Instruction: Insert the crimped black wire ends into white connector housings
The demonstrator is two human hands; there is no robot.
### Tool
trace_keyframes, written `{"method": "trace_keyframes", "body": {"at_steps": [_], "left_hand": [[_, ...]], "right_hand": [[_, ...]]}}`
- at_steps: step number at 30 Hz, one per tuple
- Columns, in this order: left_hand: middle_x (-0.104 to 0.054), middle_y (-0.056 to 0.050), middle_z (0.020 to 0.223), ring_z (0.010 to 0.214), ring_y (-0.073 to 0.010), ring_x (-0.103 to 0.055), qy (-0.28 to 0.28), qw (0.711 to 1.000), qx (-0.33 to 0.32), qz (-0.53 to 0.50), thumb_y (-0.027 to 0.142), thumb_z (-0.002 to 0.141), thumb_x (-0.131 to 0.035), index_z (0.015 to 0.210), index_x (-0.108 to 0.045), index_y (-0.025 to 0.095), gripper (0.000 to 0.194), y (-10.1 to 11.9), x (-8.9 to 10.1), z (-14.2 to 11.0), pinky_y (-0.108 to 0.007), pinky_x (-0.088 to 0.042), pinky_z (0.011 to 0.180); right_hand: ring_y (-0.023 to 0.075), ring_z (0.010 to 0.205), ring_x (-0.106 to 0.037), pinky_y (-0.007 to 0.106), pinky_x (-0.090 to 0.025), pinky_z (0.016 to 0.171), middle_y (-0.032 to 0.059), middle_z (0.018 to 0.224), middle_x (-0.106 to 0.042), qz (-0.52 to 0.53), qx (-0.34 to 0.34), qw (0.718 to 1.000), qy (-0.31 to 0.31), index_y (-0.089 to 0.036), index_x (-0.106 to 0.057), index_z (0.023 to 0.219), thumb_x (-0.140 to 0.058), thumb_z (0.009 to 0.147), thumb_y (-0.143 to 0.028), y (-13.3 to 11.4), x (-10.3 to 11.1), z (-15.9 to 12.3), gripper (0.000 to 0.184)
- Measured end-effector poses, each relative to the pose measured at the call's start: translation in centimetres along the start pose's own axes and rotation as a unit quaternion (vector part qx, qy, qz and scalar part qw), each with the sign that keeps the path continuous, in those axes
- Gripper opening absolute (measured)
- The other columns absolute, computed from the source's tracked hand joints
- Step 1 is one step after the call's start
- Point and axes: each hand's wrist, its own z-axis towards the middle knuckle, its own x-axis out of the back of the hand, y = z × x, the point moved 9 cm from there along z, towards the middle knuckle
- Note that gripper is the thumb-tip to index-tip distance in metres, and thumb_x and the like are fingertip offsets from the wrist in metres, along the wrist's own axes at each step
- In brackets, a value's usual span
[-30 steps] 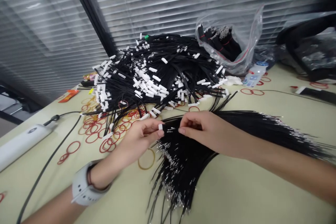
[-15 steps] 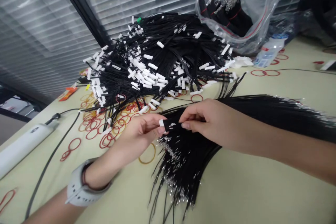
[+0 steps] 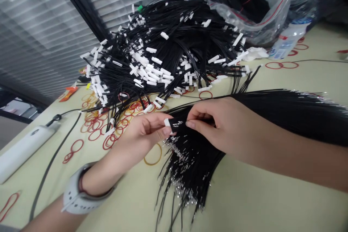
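Note:
My left hand (image 3: 144,132) pinches a small white connector (image 3: 167,122) between thumb and fingertips. Right beside it, my right hand (image 3: 217,123) pinches the metal-tipped end of a thin black wire (image 3: 179,124), held up to the connector. Both hands hover over a fanned bundle of loose black wires (image 3: 190,166) with bare silver terminals, lying across the table. Behind them rises a big heap of black wires fitted with white connectors (image 3: 163,58). A grey watch sits on my left wrist.
Red and yellow rubber bands (image 3: 95,130) litter the table left of the heap. A white power strip (image 3: 24,148) and its black cable lie at the far left. A clear bag of bundled wires (image 3: 244,0) and a small bottle (image 3: 285,43) stand at the back right, against window blinds.
The view tilted down and nearer, so the piles shifted up in frame. My right hand brought the wire tip closer until it meets the connector in my left fingers.

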Motion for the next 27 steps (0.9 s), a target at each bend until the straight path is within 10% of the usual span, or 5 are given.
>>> {"method": "trace_keyframes", "body": {"at_steps": [13,27], "left_hand": [[-0.065,0.000,0.072,0.065,-0.0080,-0.057,0.006,1.000,0.027,0.010,0.015,0.076,-0.065,0.092,-0.064,0.018,0.017,-0.4,0.0,-0.1,-0.017,-0.045,0.062],[-0.058,0.004,0.067,0.061,-0.0085,-0.056,0.116,0.987,-0.098,0.056,0.025,0.077,-0.064,0.071,-0.059,0.019,0.009,1.3,-0.5,-0.8,-0.017,-0.048,0.056]], "right_hand": [[0.0041,0.045,-0.042,0.023,-0.031,0.046,-0.0074,0.058,-0.060,0.030,-0.008,1.000,-0.005,-0.020,-0.062,0.064,-0.055,0.077,-0.022,-0.2,0.0,-0.2,0.015],[0.0047,0.054,-0.046,0.017,-0.035,0.048,-0.0066,0.060,-0.054,0.218,0.000,0.976,0.027,-0.019,-0.057,0.070,-0.051,0.084,-0.023,-0.8,-0.2,-0.4,0.016]]}}
